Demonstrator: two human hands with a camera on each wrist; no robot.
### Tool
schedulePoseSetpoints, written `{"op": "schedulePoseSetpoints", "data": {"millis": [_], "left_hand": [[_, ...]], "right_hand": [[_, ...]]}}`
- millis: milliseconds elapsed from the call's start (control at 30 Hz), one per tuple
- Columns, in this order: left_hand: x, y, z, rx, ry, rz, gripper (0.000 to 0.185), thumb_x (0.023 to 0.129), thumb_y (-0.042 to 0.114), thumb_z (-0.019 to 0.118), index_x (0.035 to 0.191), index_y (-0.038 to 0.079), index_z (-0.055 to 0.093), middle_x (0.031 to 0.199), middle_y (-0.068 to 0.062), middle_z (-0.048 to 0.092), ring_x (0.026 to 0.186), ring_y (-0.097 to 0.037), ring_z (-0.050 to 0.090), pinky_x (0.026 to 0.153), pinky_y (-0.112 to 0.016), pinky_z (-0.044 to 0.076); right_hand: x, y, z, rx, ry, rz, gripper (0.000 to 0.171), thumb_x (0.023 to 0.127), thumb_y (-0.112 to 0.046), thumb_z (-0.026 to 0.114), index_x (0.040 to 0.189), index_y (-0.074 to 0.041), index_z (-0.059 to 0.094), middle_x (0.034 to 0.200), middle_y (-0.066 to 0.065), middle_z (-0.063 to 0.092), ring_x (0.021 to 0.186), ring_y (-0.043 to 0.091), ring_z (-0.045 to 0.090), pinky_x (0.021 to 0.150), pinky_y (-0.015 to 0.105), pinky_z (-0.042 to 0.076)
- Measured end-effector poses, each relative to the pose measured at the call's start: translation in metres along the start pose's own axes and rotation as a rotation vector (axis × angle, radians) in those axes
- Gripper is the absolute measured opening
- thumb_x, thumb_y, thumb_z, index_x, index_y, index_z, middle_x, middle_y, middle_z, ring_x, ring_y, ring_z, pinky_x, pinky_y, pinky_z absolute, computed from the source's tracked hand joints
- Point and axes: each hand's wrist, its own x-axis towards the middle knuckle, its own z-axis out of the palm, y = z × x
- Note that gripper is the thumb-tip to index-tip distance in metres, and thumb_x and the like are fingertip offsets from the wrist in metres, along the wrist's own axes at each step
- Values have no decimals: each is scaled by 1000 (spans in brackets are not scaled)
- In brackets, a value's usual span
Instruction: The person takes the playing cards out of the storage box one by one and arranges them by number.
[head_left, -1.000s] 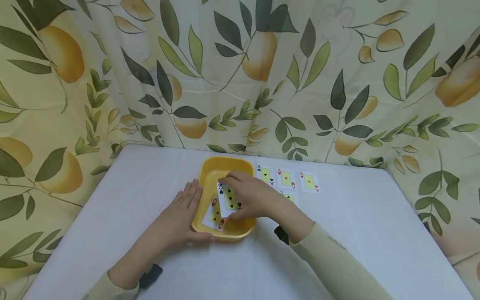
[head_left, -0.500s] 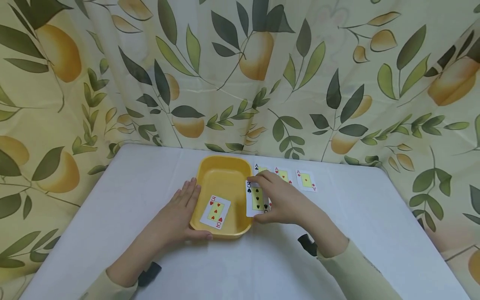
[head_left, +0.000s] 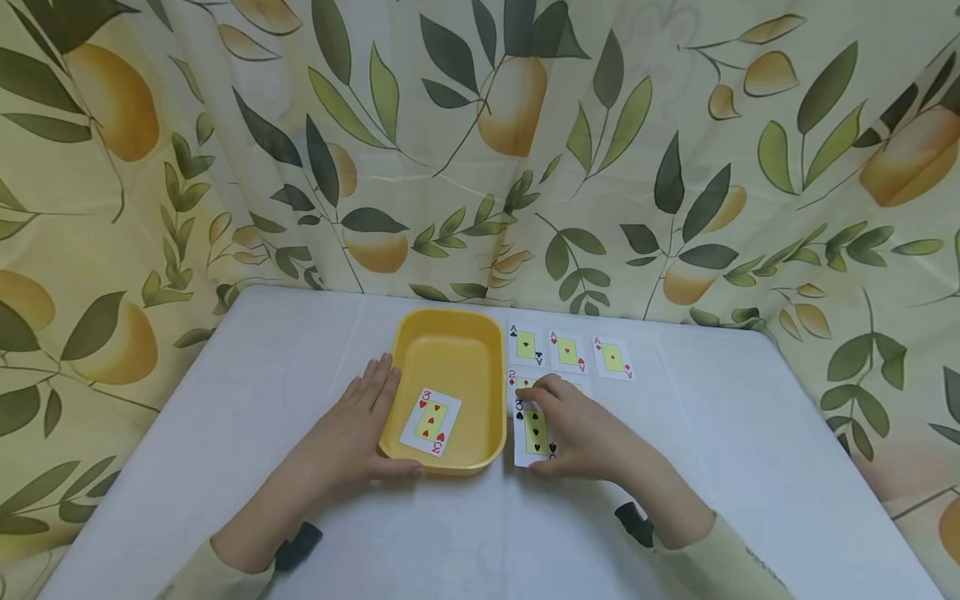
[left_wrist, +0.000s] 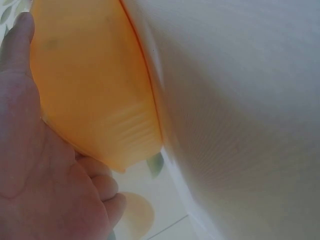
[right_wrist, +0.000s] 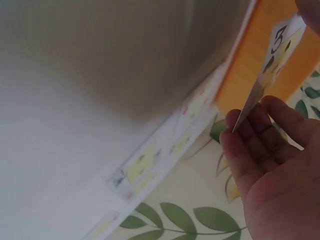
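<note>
My left hand [head_left: 348, 433] rests against the left side of a yellow plastic tray [head_left: 450, 354], fingers straight along its rim and thumb at the near corner. Inside the tray lies a three of hearts [head_left: 431, 422], face up. To the right of the tray, my right hand [head_left: 585, 433] pinches a three of spades [head_left: 535, 433] between thumb and fingertips by its far and near edges. In the right wrist view this card [right_wrist: 272, 57] is tilted, seen nearly edge-on. The left wrist view shows the tray's outer wall [left_wrist: 90, 75] beside my palm.
Behind my right hand, a row of aces, clubs [head_left: 527, 345], hearts [head_left: 567, 352] and diamonds [head_left: 613, 358], lies face up on the white cloth [head_left: 720, 417]. In front of them a two of diamonds [head_left: 522, 380] is partly covered. A fruit-patterned curtain [head_left: 480, 208] hangs behind.
My right hand has lifted the three of spades out of the tray and carried it right, then nearer to me, below the row of twos. My left hand stays at the tray.
</note>
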Motion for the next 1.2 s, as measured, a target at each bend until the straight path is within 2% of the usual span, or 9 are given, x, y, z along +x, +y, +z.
{"op": "schedulePoseSetpoints", "data": {"millis": [233, 533, 967, 1200], "left_hand": [[0, 0, -1, 1, 0, -2, 138, 67, 88, 61, 159, -1, 10, 167, -17, -1, 155, -32, 3, 124, -48, 16], [1, 1, -1, -7, -2, -3, 138, 66, 88, 61, 159, -1, 11, 167, -17, -1, 155, -32, 3, 124, -48, 17], [0, 0, 2, -17, 2, -7, 138, 66, 87, 64, 159, -1, 11, 167, -17, 0, 155, -32, 4, 124, -48, 17], [1, 0, 2, -18, -7, -23, 139, 65, 89, 62, 159, 1, 9, 168, -15, -2, 155, -30, 1, 124, -47, 16]], "right_hand": [[0, 2, 19, -29, -69, -14, 87, 62, -49, 91, 137, -18, 58, 126, -6, 54, 103, 8, 47, 93, 28, 52], [1, 9, 29, -51, -78, -31, 81, 66, -48, 87, 136, -20, 60, 124, -6, 53, 103, 8, 46, 90, 28, 50], [3, 12, 30, -43, -91, -15, 83, 64, -48, 89, 137, -23, 60, 128, -5, 53, 109, 10, 47, 95, 31, 51], [5, 11, 17, -43, -74, 22, 97, 64, -51, 89, 147, -19, 50, 136, -1, 53, 120, 16, 49, 102, 35, 50]]}}
